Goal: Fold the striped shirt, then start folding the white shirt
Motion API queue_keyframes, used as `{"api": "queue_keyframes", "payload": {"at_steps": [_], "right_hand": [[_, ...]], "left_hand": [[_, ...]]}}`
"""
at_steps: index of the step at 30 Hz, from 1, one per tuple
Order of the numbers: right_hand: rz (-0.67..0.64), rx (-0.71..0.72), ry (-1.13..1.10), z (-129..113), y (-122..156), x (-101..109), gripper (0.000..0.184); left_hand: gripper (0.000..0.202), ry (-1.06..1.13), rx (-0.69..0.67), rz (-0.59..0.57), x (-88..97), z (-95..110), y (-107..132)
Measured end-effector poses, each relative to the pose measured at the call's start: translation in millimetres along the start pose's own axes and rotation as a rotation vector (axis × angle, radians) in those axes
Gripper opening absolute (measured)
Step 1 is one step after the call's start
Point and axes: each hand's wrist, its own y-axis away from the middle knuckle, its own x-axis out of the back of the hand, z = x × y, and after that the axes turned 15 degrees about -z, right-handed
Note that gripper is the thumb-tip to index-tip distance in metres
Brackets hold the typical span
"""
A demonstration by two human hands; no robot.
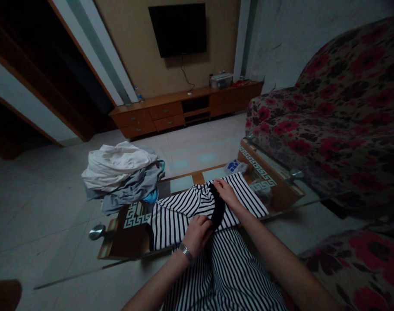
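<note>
Over glass table, left hand grips black collar, right hand on shirt.

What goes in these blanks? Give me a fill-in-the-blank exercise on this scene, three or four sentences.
The left hand wears a metal ____ on its wrist. The right hand rests on a garment striped in black and ____. A dark ____ hangs on the wall above the low wooden cabinet. The sofa is covered in fabric printed with red ____.
Missing words: bracelet; white; television; flowers.
</note>
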Motion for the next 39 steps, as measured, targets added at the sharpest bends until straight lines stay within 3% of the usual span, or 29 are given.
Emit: {"api": "queue_keyframes", "payload": {"at_steps": [4,8,10,12,16,18,20,22,24,27,31,36,39], "right_hand": [[-0.095,0.076,0.015,-5.3,-13.7,-0.4,0.026],[0.156,0.076,-0.026,4.8,-14.6,1.6,0.021],[0.217,0.107,0.057,11.5,-9.1,1.6,0.017],[0.194,0.147,0.184,13.2,-0.9,1.0,0.017],[0.195,0.297,0.459,-3.4,16.6,-3.1,0.022],[0.135,0.414,0.598,-13.4,22.2,-8.4,0.026],[-0.012,0.491,0.729,-16.2,23.9,-15.2,0.027],[-0.113,0.468,0.831,-10.5,22.1,-21.1,0.027],[-0.125,0.386,0.886,-0.9,18.6,-24.2,0.029],[-0.104,0.312,0.938,5.8,14.0,-26.6,0.03],[-0.054,0.296,0.954,-12.4,7.6,-38.5,0.031],[-0.222,0.515,0.903,-33.0,-4.2,-61.0,0.03],[-0.21,0.412,0.939,-23.7,-8.8,-65.3,0.031]], "left_hand": [[0.016,-0.014,0.018,-0.019,1.5,-0.2,-1.8],[0.026,-0.021,0.026,-0.005,0.3,-0.6,-1.5],[0.029,-0.03,0.019,-0.003,0.7,-0.3,0.9],[0.029,-0.043,0.005,-0.005,3.2,0.2,4.2],[0.031,-0.026,-0.04,0.064,14.2,-2.9,4.2],[0.035,-0.063,-0.018,0.132,19.3,-9.6,-3.4],[0.036,-0.163,0.072,0.142,20.7,-20.4,-14.4],[0.039,-0.257,0.204,0.085,17.9,-33.5,-24.5],[0.045,-0.304,0.289,0.011,13.0,-45.7,-29.9],[0.051,-0.324,0.294,-0.046,7.2,-56.7,-29.4],[0.052,-0.318,0.291,-0.037,5.7,-58.0,-24.8],[0.053,-0.307,0.288,-0.017,4.8,-57.1,-22.2],[0.056,-0.304,0.298,-0.002,3.8,-56.3,-21.0]]}}
